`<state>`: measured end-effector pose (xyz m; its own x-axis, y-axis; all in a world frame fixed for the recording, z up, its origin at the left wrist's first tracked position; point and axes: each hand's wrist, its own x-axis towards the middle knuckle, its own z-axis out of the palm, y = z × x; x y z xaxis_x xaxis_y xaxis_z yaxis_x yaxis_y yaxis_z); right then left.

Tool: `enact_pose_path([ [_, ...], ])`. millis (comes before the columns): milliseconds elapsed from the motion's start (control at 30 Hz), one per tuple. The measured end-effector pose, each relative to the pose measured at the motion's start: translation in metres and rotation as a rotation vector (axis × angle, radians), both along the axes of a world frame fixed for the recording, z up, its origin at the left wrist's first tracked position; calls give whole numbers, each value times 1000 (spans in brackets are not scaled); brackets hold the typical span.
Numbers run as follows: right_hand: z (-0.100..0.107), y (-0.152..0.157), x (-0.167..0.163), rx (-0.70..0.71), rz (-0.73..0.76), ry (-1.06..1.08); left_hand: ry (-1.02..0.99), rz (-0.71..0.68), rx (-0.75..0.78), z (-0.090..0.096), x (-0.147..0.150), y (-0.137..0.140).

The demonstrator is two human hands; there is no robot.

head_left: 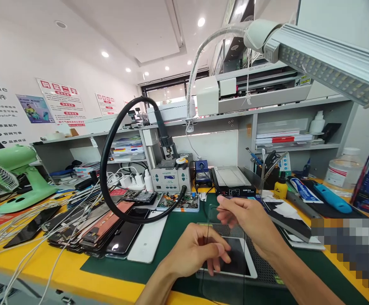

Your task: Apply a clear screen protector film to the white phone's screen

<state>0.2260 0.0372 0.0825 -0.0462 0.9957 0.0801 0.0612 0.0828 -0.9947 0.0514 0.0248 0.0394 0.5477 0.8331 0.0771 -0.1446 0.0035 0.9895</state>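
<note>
A clear screen protector point(224, 284) with a thin dark outline stands nearly upright in front of me. My right hand point(243, 214) pinches it near the top edge between thumb and fingers. My left hand point(200, 250) is lower down, its fingers loosely curled and apart, overlapping the clear sheet; whether they touch it I cannot tell. Beneath both hands a white-framed tablet point(250, 264) with a dark screen lies on a black perforated pad point(265, 264), partly hidden by my left hand.
Left of the green mat point(114, 271) lie a white phone point(148, 239), stacked phone parts point(92, 231) and loose cables. A rework station point(170, 178) with a black hose stands behind. A yellow bottle point(280, 186) and blue-handled tool point(333, 198) are right; a lamp point(327, 59) hangs overhead.
</note>
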Motion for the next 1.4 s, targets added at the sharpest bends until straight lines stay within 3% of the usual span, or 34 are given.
enact_pose_path([
  [100, 1, -1, 2, -44, 5, 85, -64, 73, 10, -2, -1, 4],
  [300, -5, -5, 5, 1, 328, -38, -198, 281, 80, -3, -2, 10],
  [533, -8, -5, 5, -30, 329, -121, -339, 521, 171, 3, -5, 13],
  [767, -9, -5, 5, -43, 369, -154, -412, 601, 136, 1, -11, 18],
  [967, -12, -4, 6, -38, 360, -123, -398, 567, 101, 2, -12, 19],
  [1267, -3, -7, 5, -26, 200, 66, -183, 247, 66, 2, -4, 9],
  [1400, -4, -7, 5, -5, 151, 107, -140, 272, 90, -1, 0, 8],
])
